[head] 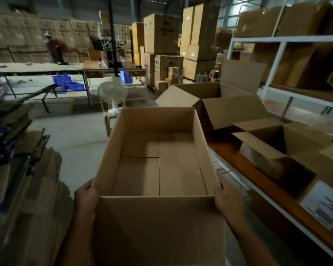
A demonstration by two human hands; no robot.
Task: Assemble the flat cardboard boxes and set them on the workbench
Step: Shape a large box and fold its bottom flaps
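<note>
Each grip is clamped on a side wall of the open box (158, 227): my left hand (87, 196) and right hand (229, 202), fingers partly hidden. The box hangs left of the worktop (267, 187); the stacked cartons (161, 35) beyond it are blurred.

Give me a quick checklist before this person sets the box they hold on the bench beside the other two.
1. Left hand grips the box at its near left corner: ok.
2. Right hand grips the near right corner: ok.
3. Bottom flaps lie folded flat inside: ok.
4. Bottom taped: cannot tell.
5. Box holds nothing: ok.
6. Room left on the workbench, where a far open box and a near open box already sit: cannot tell.
</note>
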